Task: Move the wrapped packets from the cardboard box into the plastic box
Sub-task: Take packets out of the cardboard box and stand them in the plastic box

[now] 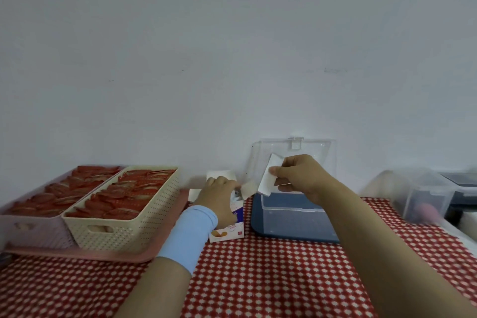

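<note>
Right hand [300, 175] pinching 1 white wrapped packet [269, 177] by its edge between thumb and fingers, held just above the open plastic box [291, 217], clear lid [291, 155] tipped up against the wall behind. Left hand [219, 192] down on the open top of the small cardboard box [231, 222], fingers curled on a second packet [248, 188] half drawn out; blue cuff [189, 232] on that wrist. Likely very light, flat and thin, with a soft crinkly wrapper: bends at the free end, no weight to fight. Probably a little slippery, so best taken near a sealed edge or corner with a firm fingertip pinch rather than squeezed across the middle, where the contents might crush. Contents not visible. Cardboard box light too, and apt to slide or tip on the red checked cloth [258, 279] unless steadied. Off to the left, 2 baskets of red packets [121, 196] on a pink tray [77, 254], well apart from the work.
</note>
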A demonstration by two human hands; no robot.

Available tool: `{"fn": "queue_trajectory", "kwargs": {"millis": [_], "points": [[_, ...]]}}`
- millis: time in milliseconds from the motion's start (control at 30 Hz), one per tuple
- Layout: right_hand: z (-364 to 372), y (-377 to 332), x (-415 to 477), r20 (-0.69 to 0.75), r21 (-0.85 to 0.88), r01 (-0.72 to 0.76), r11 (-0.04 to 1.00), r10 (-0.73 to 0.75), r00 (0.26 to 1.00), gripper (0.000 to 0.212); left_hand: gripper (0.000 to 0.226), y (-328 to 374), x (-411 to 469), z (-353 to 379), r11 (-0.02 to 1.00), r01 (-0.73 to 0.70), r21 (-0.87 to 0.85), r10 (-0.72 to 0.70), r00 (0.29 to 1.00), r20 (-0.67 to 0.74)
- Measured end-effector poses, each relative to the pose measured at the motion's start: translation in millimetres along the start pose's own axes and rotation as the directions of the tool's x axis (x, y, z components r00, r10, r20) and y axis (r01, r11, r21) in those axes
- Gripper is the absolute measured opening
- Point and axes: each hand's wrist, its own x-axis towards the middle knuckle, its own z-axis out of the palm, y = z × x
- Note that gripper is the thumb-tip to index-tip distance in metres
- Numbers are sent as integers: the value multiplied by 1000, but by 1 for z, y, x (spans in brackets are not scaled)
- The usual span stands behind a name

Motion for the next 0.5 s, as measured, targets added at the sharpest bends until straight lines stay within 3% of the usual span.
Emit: {"fn": "queue_trajectory", "kwargs": {"millis": [233, 400, 500], "points": [[-6, 10, 8, -69, -199, 56, 978, -71, 995, 16, 46, -1, 26, 19, 999, 51, 13, -46, 969, -241], [-9, 17, 15, -96, -304, 46, 952, -79, 992, 21, 51, 6, 34, 27, 977, -24, 213, 74, 970, -231], [-7, 20, 17, -82, -346, 18, 938, -49, 995, 15, 52, 7, 32, 29, 968, 17, 250, 50, 965, -257]]}}
